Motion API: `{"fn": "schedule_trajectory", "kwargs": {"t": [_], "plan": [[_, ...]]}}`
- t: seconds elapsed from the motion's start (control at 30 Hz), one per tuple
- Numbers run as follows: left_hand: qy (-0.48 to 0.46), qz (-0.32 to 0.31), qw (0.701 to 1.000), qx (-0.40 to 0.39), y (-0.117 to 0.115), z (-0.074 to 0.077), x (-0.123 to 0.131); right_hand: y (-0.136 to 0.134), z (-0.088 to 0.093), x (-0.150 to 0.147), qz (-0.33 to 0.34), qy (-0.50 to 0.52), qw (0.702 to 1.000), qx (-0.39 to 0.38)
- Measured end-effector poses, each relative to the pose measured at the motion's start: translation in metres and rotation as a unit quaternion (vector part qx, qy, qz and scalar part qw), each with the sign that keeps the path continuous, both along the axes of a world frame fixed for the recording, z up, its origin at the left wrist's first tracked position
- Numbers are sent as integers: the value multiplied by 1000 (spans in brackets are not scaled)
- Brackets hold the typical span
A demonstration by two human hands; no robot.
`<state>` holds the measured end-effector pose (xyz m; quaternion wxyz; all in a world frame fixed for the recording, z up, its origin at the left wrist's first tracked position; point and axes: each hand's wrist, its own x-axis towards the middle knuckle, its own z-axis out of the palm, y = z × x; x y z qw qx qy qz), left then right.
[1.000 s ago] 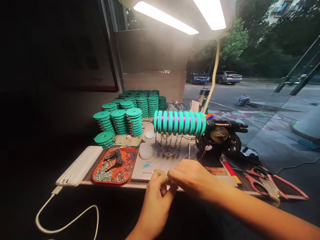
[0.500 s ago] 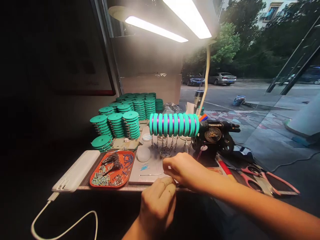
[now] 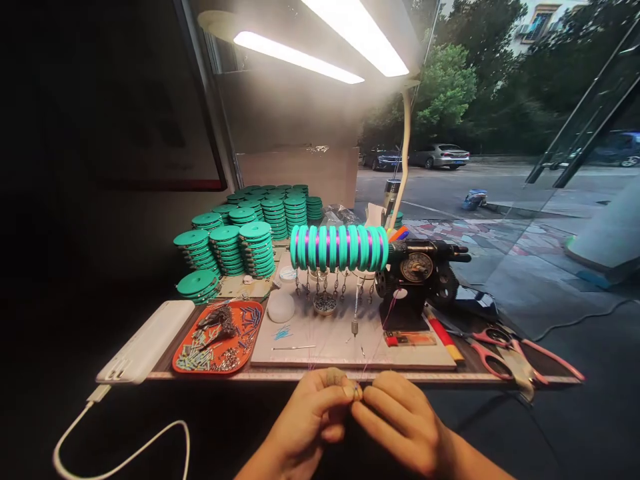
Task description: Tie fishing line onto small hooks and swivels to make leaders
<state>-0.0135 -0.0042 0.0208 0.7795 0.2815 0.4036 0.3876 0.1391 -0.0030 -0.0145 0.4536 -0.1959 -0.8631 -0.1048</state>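
My left hand point(image 3: 314, 408) and my right hand point(image 3: 404, 415) meet just in front of the table edge, fingers closed in pinches. Thin pinkish threads point(image 3: 369, 357) run up from the fingertips toward a row of turquoise spools point(image 3: 340, 248) wound with purple thread. A tiny bluish bit shows between the hands, too small to name. The spools sit on a black stand with a dial point(image 3: 417, 267). Small metal pendants point(image 3: 325, 288) dangle below the spools, and a longer line ends in a metal weight point(image 3: 355, 327).
An orange tray point(image 3: 240, 363) of small metal and coloured parts lies left, beside a white power bank point(image 3: 145, 340) with a cable. Turquoise spools point(image 3: 256, 250) stand stacked behind. A white round container point(image 3: 281, 307) sits on the board; pink-handled scissors point(image 3: 493, 360) lie right.
My right hand has drawn back from above the board and come down beside my left hand, at its fingertips. My left hand has turned, and the view has shifted slightly.
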Motion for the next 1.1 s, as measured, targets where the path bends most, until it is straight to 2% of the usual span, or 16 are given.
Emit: {"fn": "schedule_trajectory", "kwargs": {"t": [0.07, 0.1, 0.2, 0.23, 0.27, 0.37, 0.47, 0.53, 0.57, 0.67, 0.7, 0.73, 0.77, 0.9, 1.03, 1.1], "plan": [[-9, 4, 1000, -16, -2, 3, 1, -2, -6, 0, 18, 68, 988, -139], [-16, 0, 1000, -24, -2, 4, 2, -4, -10, 1, 19, 109, 962, -248], [-24, -29, 999, -34, -2, 6, 4, -13, -26, 5, 0, 196, 805, -560], [-22, -40, 998, -32, -1, 7, 5, -17, -32, 5, -5, 208, 765, -609], [-20, -48, 998, -25, 0, 7, 6, -20, -37, 5, -3, 210, 744, -634], [-12, -61, 998, 0, 1, 6, 6, -25, -47, 1, 31, 211, 695, -687], [10, -55, 998, 30, 1, 3, 5, -24, -44, -2, 82, 246, 606, -752], [23, -40, 998, 47, -1, 1, 5, -21, -36, -1, 87, 259, 583, -765], [28, -29, 998, 54, -1, -1, 5, -20, -31, 2, 71, 259, 598, -755], [49, -9, 997, 64, -2, -5, 5, -17, -17, 9, 7, 254, 688, -679], [56, -8, 996, 66, -1, -6, 5, -17, -14, 10, -6, 260, 709, -656], [61, -11, 996, 68, -1, -8, 5, -17, -12, 10, -9, 269, 712, -649], [65, -14, 995, 71, 0, -9, 5, -18, -12, 8, 3, 283, 693, -663], [73, -16, 994, 84, 1, -11, 4, -18, -23, -12, 92, 345, 570, -740], [85, -14, 992, 96, 0, -10, 5, -16, -32, -27, 143, 411, 502, -747], [86, -19, 991, 98, 0, -10, 5, -16, -29, -25, 174, 429, 454, -761]]}}
